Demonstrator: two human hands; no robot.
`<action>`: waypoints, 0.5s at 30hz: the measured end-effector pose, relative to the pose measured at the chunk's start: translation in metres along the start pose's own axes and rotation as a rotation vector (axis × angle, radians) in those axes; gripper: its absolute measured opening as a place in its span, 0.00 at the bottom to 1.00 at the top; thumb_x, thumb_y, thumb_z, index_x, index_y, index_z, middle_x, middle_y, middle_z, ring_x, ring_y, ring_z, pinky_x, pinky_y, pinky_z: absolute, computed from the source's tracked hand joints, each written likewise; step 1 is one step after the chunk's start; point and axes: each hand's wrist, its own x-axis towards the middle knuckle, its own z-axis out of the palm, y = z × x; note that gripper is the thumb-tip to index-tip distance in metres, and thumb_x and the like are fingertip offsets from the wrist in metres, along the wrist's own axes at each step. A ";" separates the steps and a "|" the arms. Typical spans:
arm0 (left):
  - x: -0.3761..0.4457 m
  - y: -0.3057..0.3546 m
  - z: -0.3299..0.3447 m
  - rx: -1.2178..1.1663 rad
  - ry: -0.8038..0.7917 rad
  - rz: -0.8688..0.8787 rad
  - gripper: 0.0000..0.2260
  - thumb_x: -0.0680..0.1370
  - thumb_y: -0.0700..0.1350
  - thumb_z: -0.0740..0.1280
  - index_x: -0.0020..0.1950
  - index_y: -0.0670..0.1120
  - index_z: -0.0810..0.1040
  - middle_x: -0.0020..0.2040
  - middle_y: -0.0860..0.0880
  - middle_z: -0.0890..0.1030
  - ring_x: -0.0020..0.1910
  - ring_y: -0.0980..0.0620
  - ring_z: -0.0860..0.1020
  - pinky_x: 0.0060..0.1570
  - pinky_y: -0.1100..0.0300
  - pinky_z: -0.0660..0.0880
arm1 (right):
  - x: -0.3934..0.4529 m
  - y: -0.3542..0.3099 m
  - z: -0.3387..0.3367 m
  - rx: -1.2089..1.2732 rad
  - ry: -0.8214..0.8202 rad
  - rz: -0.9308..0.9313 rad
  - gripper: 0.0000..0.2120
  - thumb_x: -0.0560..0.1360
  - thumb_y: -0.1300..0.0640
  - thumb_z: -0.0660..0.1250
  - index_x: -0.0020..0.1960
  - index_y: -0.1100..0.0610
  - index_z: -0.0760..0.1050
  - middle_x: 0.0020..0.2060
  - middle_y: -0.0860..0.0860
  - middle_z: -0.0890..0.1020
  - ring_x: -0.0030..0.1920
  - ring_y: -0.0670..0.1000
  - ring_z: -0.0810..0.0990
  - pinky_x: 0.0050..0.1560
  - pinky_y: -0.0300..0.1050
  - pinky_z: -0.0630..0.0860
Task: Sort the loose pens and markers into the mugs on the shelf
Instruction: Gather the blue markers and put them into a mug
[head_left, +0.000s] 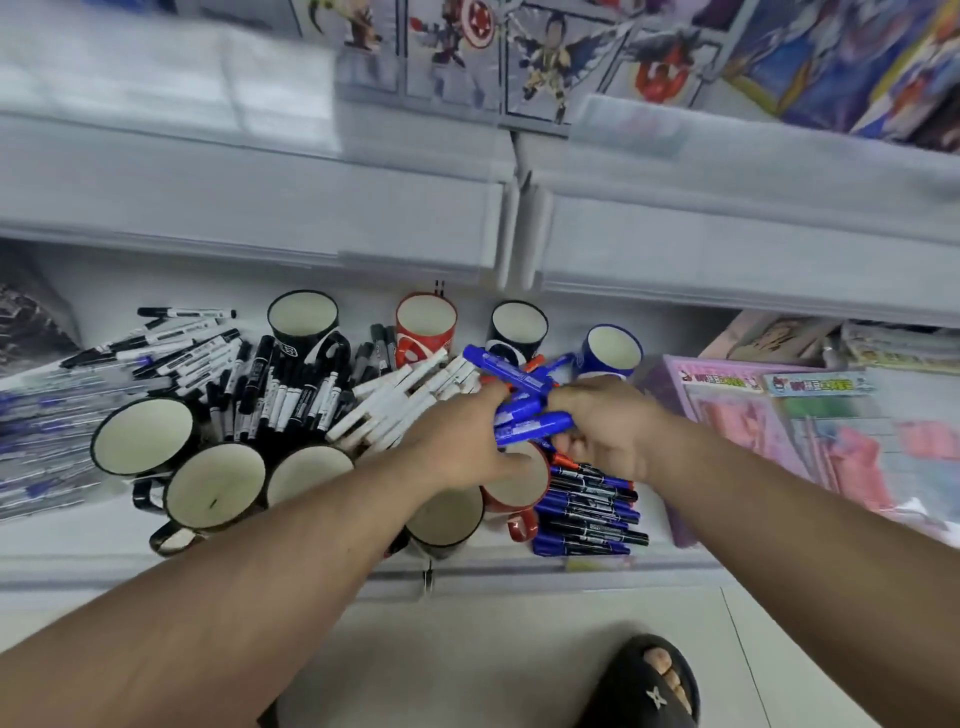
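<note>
Blue markers (524, 400) sit bunched in our left hand (457, 441) and right hand (608, 421), both grips closed on them above the red mug (519, 483) for loading.

We saw both hands meet over the shelf (311, 551), the left hand (457, 441) and the right hand (608, 421) together holding a bundle of blue markers (524, 410) above a red mug (519, 483) near the shelf's front edge. To the left lay a heap of black-and-white markers (291, 389) and a row of white pens (405, 400), with black mugs (213, 483) in front of them. Behind the hands stood a second red mug (426, 322) and a blue mug (610, 351), and slim blue pens (587, 509) lay stacked just right of the near red mug.
</note>
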 end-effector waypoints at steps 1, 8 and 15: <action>-0.002 -0.002 0.005 -0.092 -0.007 -0.044 0.14 0.71 0.52 0.74 0.47 0.52 0.70 0.40 0.54 0.75 0.41 0.50 0.77 0.36 0.60 0.70 | -0.003 0.003 0.004 0.024 0.014 -0.013 0.08 0.77 0.67 0.63 0.40 0.60 0.75 0.25 0.53 0.75 0.22 0.47 0.72 0.22 0.35 0.68; -0.026 -0.003 0.016 -1.421 -0.072 -0.522 0.05 0.80 0.44 0.66 0.51 0.43 0.77 0.41 0.45 0.77 0.33 0.51 0.75 0.32 0.59 0.75 | -0.025 0.058 0.039 -0.121 0.284 -0.234 0.09 0.82 0.53 0.58 0.43 0.52 0.69 0.31 0.51 0.73 0.27 0.51 0.73 0.29 0.42 0.70; -0.038 0.008 0.005 -1.441 -0.213 -0.713 0.11 0.78 0.50 0.68 0.40 0.44 0.78 0.33 0.46 0.81 0.30 0.49 0.80 0.35 0.59 0.76 | -0.051 0.091 0.066 -0.848 0.108 -0.495 0.25 0.80 0.49 0.56 0.76 0.47 0.57 0.50 0.56 0.81 0.49 0.62 0.80 0.46 0.51 0.76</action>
